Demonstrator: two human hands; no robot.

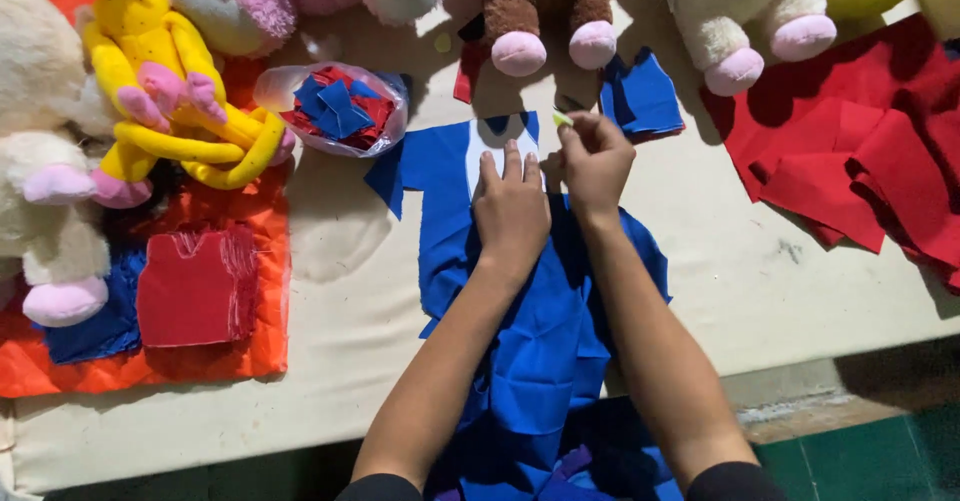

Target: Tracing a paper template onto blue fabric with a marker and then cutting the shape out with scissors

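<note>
Cream cloth covers the bench [330, 361], edged by green floor [880, 456]. Blue fabric [545, 331] is pressed flat by the open left hand [510, 211]; chalk [562, 119] is pinched in the right hand [595, 161]. Toys [150, 71] are lined behind.

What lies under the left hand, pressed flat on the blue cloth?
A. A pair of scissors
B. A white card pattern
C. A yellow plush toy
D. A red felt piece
B: the left hand presses a white card flat onto the blue cloth, while the right hand pinches a small pale green piece at the card's edge.
</note>
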